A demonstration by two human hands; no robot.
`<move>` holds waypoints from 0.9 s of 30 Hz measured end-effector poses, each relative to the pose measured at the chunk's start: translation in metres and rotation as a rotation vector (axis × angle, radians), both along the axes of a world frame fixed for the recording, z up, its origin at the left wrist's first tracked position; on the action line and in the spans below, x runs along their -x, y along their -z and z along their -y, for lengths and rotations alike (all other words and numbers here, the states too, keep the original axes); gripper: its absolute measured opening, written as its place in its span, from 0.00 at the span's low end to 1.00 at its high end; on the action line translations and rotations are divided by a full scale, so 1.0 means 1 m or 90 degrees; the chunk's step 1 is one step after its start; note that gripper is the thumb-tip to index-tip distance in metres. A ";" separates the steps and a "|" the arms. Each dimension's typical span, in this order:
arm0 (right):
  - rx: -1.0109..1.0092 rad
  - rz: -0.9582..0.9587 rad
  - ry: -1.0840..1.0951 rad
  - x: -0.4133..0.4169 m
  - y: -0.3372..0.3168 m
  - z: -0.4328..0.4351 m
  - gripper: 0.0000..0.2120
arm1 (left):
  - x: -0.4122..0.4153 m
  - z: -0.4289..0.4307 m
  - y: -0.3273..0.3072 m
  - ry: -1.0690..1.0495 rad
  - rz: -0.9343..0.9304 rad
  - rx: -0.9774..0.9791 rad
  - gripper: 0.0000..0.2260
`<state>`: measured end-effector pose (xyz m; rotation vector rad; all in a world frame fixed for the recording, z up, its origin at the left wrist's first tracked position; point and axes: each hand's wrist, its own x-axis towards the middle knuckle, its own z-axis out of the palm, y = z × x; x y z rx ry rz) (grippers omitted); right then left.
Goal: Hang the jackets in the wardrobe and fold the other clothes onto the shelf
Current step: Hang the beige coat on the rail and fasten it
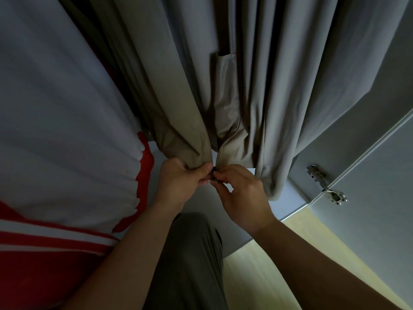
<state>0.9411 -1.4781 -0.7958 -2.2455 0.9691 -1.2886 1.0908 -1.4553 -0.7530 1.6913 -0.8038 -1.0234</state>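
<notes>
Head view shows the tan jacket (174, 104) hanging in the wardrobe (357, 135), left hand (181, 180) gripping one front hem and right hand (244, 193) pinching what looks like its zipper pull (214, 175), probably to zip it so it hangs straight.

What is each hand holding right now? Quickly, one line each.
Left hand: grips the bottom hem of the beige jacket.
Right hand: pinches the dark zipper piece.

Prob. home bedrm: hung jackets (169, 97), hinged wardrobe door (380, 198), wood floor (290, 253).
</notes>
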 end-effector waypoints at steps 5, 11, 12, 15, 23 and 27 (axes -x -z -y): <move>0.048 -0.034 -0.002 0.001 0.001 0.000 0.07 | -0.010 -0.001 -0.001 0.103 0.095 -0.011 0.00; 0.082 -0.091 -0.020 0.007 0.004 0.007 0.05 | -0.023 0.005 -0.001 0.224 0.165 -0.052 0.04; 0.079 -0.103 -0.034 0.007 0.004 0.006 0.05 | -0.025 0.005 0.000 0.233 0.178 -0.059 0.05; 0.014 -0.105 -0.054 0.005 0.002 0.008 0.05 | -0.026 0.001 0.008 0.197 0.119 -0.043 0.03; -0.273 0.007 -0.064 -0.003 -0.004 0.005 0.14 | -0.022 0.003 0.017 0.074 -0.126 -0.061 0.08; -0.334 0.038 0.003 -0.008 -0.002 0.007 0.11 | -0.021 0.004 0.016 0.077 -0.157 -0.075 0.07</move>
